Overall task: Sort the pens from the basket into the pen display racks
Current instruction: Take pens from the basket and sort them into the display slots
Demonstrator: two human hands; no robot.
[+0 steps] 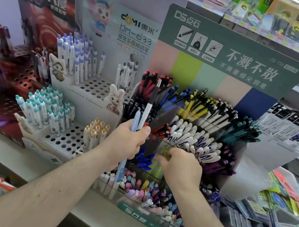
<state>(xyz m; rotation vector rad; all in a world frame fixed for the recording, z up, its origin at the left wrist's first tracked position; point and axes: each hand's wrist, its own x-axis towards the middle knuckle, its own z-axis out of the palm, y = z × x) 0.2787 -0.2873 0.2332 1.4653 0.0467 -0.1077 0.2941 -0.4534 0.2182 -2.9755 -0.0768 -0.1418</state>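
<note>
The left hand (127, 141) gripped two pens (145, 112) upright as spare stock, while the right hand (180, 169), at its four o'clock, fingers loosely spread, reached into the green rack (226, 47), seemingly seeking a slot.

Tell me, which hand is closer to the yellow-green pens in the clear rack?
The right. The right hand is reaching into the compartment with the yellow-green pens, fingers right at them. The left hand is off to their left, gripping two pens upright.
</note>
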